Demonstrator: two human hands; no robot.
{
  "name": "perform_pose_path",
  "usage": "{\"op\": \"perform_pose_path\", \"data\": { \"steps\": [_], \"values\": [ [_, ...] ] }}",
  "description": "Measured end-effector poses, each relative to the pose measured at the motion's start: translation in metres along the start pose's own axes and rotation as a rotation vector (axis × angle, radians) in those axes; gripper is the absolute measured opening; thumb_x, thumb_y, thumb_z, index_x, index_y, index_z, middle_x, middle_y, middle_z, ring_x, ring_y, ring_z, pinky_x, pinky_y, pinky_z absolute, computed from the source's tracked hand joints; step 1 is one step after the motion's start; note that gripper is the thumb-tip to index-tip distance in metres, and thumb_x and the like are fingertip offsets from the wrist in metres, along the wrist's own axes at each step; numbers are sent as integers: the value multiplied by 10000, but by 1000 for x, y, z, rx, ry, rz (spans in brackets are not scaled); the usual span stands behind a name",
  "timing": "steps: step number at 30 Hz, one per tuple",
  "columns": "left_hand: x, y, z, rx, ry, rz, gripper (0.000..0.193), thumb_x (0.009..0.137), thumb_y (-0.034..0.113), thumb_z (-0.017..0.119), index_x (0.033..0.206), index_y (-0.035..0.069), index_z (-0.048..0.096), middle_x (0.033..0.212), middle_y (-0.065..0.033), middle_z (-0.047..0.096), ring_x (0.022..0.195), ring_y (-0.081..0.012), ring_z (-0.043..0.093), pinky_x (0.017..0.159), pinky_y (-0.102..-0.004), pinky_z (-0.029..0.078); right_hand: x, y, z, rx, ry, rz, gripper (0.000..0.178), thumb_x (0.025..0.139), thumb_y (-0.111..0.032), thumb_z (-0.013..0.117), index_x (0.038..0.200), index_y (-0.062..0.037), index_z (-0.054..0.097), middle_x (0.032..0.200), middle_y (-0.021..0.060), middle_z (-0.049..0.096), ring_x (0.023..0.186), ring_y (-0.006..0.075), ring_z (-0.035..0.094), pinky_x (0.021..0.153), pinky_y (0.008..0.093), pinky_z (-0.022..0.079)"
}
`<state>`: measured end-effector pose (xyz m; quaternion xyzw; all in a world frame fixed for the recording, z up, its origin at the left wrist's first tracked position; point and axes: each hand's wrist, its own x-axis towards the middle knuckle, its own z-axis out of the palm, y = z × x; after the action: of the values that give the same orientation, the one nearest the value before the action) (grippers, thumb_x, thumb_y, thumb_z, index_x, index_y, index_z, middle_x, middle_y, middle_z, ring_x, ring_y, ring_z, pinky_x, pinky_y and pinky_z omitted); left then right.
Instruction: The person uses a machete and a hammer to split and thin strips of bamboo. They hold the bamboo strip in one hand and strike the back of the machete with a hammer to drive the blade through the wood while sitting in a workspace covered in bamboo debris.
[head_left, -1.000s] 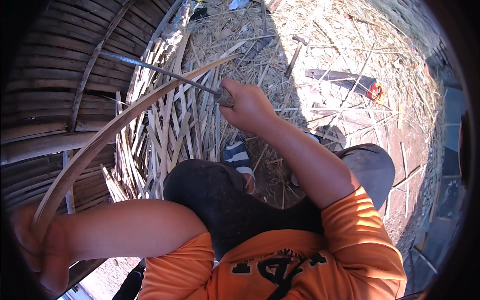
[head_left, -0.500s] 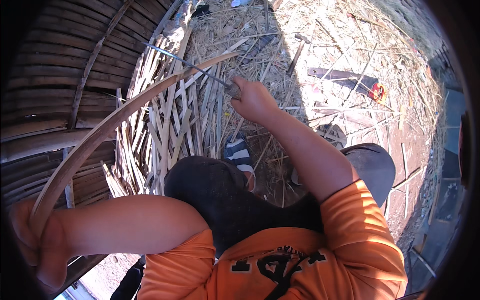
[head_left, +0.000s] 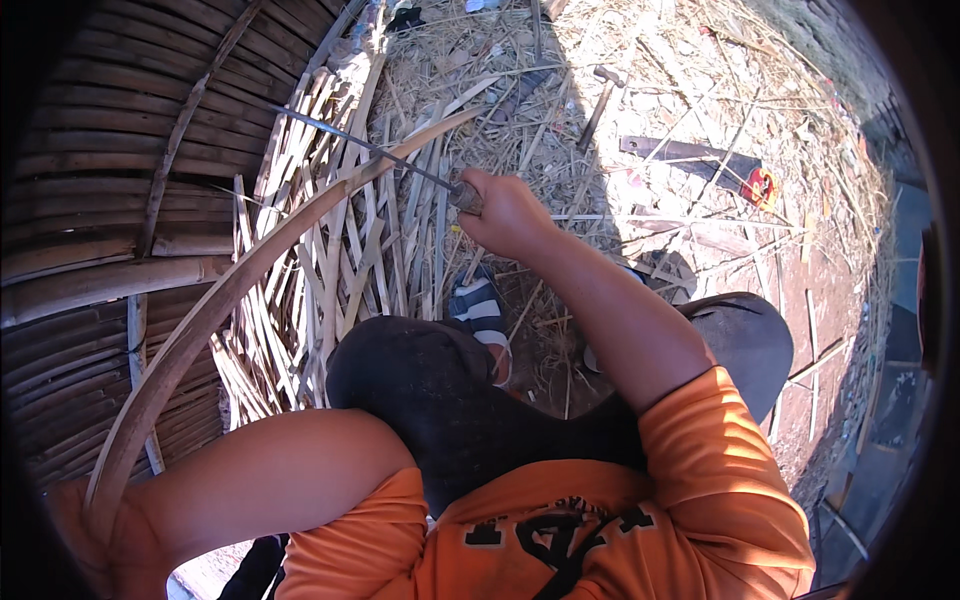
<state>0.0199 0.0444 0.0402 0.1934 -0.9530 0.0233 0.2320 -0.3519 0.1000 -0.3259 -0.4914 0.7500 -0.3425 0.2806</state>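
Observation:
A long bamboo strip curves from the lower left up to the middle. My left hand is closed round its near end, partly lost in the dark rim. Wrapped round the stubby handle of a long-bladed knife is my right hand, in front of my knees. The thin blade, seen nearly edge-on, points to the upper left and crosses the strip near its far end. Whether it cuts into the strip or only rests against it, I cannot tell.
Split bamboo strips lie in a heap beside a slatted bamboo wall on the left. A hammer and a handsaw with a red-orange handle lie on the shaving-strewn ground at the right. My sandalled foot is below the knife.
My left hand has come down and slightly inward with the strip's near end. The knife has shifted a little down and to the left, and more of its handle shows.

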Motion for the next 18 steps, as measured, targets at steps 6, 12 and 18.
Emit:
{"op": "perform_pose_path", "data": {
  "steps": [6,12,18],
  "values": [
    [25,-30,-14,-384,-120,330,138,813,-123,650,710,-55,588,686,-197,617,465,-197,514,450,-345,439,17,4,1,-113,0,6,384,787,-194,684,1138,-48,630,853,255,684,874,457,664,796,523,531],
    [8,-44,-41,149,-308,425,164,818,-107,671,700,-46,575,614,-174,569,439,-217,506,446,-364,489,16,-18,-13,-58,-64,-127,362,787,-171,670,1105,-7,620,837,250,687,867,449,672,805,520,533],
    [6,-53,-8,-315,-35,492,148,848,-77,662,740,-15,582,597,-105,544,409,-165,454,422,-299,429,27,28,13,-90,17,5,366,785,-167,675,1105,-3,611,896,253,690,889,447,668,815,520,531]
  ]
}}
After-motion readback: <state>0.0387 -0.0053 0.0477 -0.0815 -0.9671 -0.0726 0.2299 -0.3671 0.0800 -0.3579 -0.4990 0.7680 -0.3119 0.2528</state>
